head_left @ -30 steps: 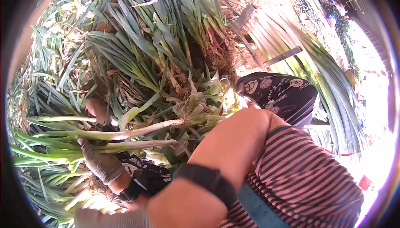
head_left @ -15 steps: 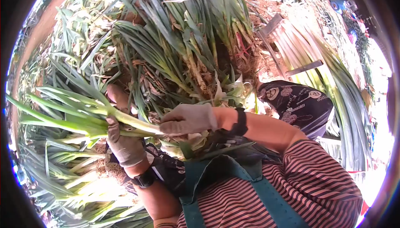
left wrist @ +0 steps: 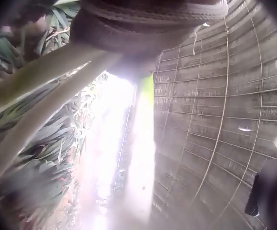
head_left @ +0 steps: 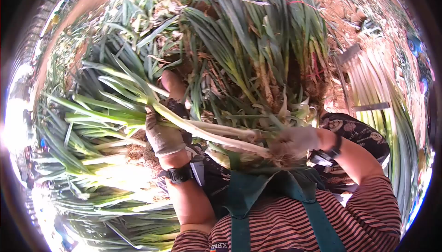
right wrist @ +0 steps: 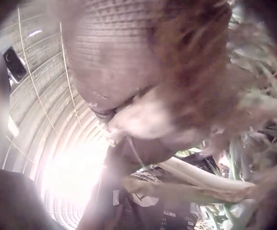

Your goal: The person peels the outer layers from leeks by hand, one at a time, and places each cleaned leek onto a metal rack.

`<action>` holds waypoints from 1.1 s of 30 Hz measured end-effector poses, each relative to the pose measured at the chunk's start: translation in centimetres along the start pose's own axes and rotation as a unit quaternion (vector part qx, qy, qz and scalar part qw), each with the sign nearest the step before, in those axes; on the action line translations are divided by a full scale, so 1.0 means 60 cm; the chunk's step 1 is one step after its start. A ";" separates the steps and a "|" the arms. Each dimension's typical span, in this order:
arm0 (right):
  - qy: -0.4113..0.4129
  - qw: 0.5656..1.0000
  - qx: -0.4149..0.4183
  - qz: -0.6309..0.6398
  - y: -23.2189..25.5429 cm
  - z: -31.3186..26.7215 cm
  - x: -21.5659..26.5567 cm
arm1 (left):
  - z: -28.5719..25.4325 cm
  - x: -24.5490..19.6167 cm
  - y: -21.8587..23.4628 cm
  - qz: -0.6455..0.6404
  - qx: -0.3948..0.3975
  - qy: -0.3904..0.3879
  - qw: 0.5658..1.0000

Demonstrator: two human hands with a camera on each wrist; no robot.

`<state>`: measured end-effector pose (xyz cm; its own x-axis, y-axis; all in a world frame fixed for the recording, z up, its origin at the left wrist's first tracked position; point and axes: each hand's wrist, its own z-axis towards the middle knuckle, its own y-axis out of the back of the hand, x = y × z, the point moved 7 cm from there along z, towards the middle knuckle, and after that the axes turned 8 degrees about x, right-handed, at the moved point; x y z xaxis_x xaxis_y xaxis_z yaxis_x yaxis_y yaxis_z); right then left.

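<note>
My gloved left hand (head_left: 164, 137) grips a few long green onions (head_left: 214, 136) where the white stalks turn green. Their leaves fan out to the left in the head view, and the white stalks run right. At the root end, my gloved right hand (head_left: 298, 142) is blurred, with its fingers closed at the base of one stalk. Brown stringy roots (right wrist: 200, 81) spread beside that hand in the right wrist view. Pale stalks (left wrist: 47, 105) come out from under the left glove in the left wrist view.
Unpeeled green onions (head_left: 271, 44) lie heaped ahead, with more piles (head_left: 83, 150) at the left. Cleaned white-stalked onions (head_left: 375, 74) rest by a metal frame (head_left: 370, 107) at the right. Loose leaf scraps litter the ground, and the person's patterned knee (head_left: 357, 130) is close by.
My right hand came from the lower left of the head view across to the stalks, then slid right to their root end. The left hand kept hold of the onions; the head view shifted.
</note>
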<state>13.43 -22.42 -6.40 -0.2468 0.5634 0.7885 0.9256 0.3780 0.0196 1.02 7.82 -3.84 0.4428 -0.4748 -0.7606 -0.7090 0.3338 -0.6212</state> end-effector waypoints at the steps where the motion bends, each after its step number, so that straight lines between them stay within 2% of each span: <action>1: -0.047 0.996 -0.009 -0.070 0.005 -0.023 -0.011 | 0.006 -0.013 0.015 -0.009 -0.024 -0.014 1.000; 3: -0.161 0.964 -0.048 -0.208 0.030 -0.069 -0.023 | 0.014 -0.013 0.030 -0.004 -0.017 -0.017 1.000; 5: -0.101 0.954 -0.206 -0.192 0.089 -0.098 0.036 | -0.003 -0.004 0.000 0.037 0.013 0.000 0.999; 6: -0.074 0.939 -0.285 -0.177 0.112 -0.112 0.055 | -0.010 0.006 -0.012 0.032 -0.001 0.016 0.999; 8: 0.124 0.877 -0.406 -0.224 0.124 -0.103 0.129 | -0.008 0.039 -0.021 0.026 0.050 0.034 0.998; 10: 0.252 0.833 -0.425 -0.247 0.095 -0.037 0.167 | -0.026 0.042 -0.069 0.015 0.113 0.036 0.993; 11: 0.231 0.904 -0.331 -0.143 0.086 0.015 0.165 | -0.022 0.050 -0.071 0.027 0.102 0.045 0.993; 12: 0.205 0.952 -0.226 -0.034 0.070 0.057 0.160 | -0.027 0.046 -0.087 0.017 0.100 0.041 0.994; 14: 0.194 0.954 -0.186 0.130 0.062 0.093 0.144 | -0.028 0.042 -0.094 -0.009 0.086 0.035 0.996; 15: 0.184 0.946 -0.161 0.212 0.054 0.107 0.144 | -0.025 0.037 -0.090 0.017 0.074 0.021 0.997; 16: 0.137 0.956 -0.204 0.159 0.052 0.102 0.149 | -0.024 0.033 -0.086 0.044 0.059 0.008 0.997; 17: 0.130 0.945 -0.296 0.043 0.060 0.095 0.155 | -0.025 0.031 -0.083 0.070 0.045 -0.002 0.997; 18: 0.118 0.913 -0.383 -0.072 0.061 0.085 0.158 | -0.027 0.030 -0.091 0.084 0.033 -0.015 0.996; 19: 0.103 0.861 -0.463 -0.185 0.058 0.072 0.165 | -0.024 0.034 -0.090 0.081 0.023 -0.014 0.996; 20: 0.112 0.804 -0.538 -0.229 0.054 0.060 0.176 | -0.020 0.037 -0.090 0.078 0.015 -0.013 0.997; 23: 0.067 0.773 -0.564 -0.282 0.054 0.056 0.191 | -0.014 0.038 -0.094 0.078 0.007 -0.025 0.997; 26: 0.036 0.764 -0.575 -0.289 0.060 0.064 0.190 | 0.001 0.053 -0.072 0.102 0.002 -0.055 0.993; 29: 0.031 0.731 -0.600 -0.324 0.109 0.077 0.177 | -0.031 0.049 -0.104 0.137 0.038 0.029 0.989; 30: -0.013 0.740 -0.595 -0.313 0.133 0.080 0.177 | -0.031 0.072 -0.098 0.190 0.102 -0.023 0.976; 31: 0.016 0.729 -0.606 -0.317 0.149 0.075 0.190 | -0.027 0.109 -0.071 0.256 0.115 -0.052 0.958; 33: 0.069 0.704 -0.628 -0.324 0.176 0.063 0.213 | -0.041 0.104 -0.080 0.223 0.074 -0.025 0.972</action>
<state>18.99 -8.45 1.56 -0.7838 0.4619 0.4152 0.1771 -0.4745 0.8622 5.82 1.24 -5.14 0.1389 -0.2167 -0.9663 -0.7514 0.6125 -0.2453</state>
